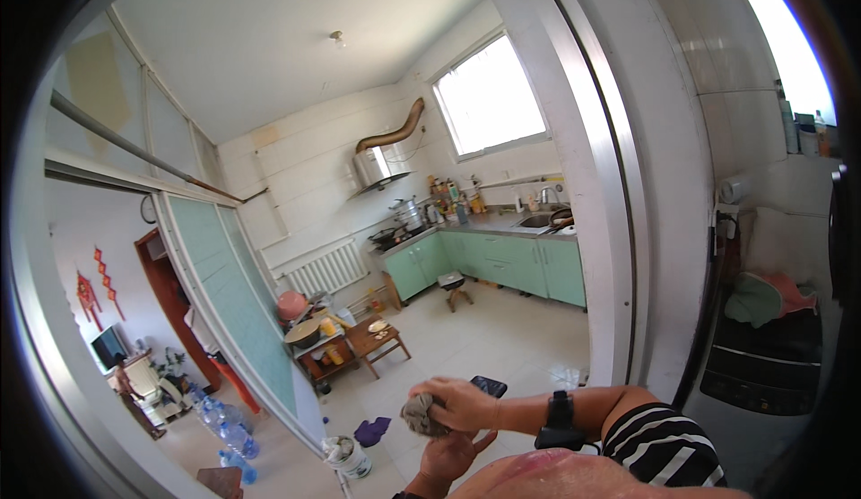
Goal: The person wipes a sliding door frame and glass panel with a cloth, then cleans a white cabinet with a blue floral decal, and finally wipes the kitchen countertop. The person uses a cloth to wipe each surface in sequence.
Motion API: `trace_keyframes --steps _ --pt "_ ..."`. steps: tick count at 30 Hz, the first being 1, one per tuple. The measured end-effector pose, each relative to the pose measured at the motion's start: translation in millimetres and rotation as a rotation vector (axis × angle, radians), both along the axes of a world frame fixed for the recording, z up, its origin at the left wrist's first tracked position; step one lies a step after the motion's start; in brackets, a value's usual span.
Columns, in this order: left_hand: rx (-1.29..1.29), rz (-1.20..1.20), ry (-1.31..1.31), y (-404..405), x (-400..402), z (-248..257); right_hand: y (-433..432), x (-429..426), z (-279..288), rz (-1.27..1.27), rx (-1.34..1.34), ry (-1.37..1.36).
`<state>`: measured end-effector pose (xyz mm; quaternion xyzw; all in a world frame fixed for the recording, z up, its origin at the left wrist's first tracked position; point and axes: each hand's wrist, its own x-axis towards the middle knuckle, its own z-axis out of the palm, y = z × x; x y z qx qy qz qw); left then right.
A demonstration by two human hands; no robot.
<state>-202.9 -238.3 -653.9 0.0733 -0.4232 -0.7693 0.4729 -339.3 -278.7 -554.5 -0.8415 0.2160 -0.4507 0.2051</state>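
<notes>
A bunched grey cloth [422,415] is squeezed in my right hand [464,401], whose fingers fold over it. My left hand [447,458] is just below, its thumb pointing right. It is close under the cloth, and whether its fingers grip the cloth's underside is hidden. A dark flat object [489,386] shows behind my right wrist, too covered to name. On the tiled floor beyond my hands lies a purple cloth [372,432]. Left of my left hand stands a white bucket [350,462] with pale crumpled material in it.
A sliding door frame [615,230] rises on my right. Further in are a low wooden table [377,341], a small stool [452,284] and green cabinets [498,260]. Several plastic bottles [229,425] stand left of the glass door [245,284]. A person [128,391] is in the far room.
</notes>
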Motion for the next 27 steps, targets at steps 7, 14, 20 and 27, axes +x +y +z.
trace_keyframes --steps 7,14,20,27 --pt "-0.020 0.099 -0.306 -32.6 0.3 -49.6 -30.4 -14.1 -7.7 -0.116 0.494 -0.173" --pt "0.077 0.091 -0.528 -47.3 46.3 -173.8 -30.6 -169.7 170.4 -0.423 0.247 -0.790" --pt "0.190 0.252 -0.796 -64.9 74.1 -246.5 30.4 -289.3 361.8 -0.884 -1.312 -0.572" --pt "0.112 0.362 -1.012 -99.7 38.4 -240.4 -33.4 -373.5 505.2 -1.348 -1.691 0.063"
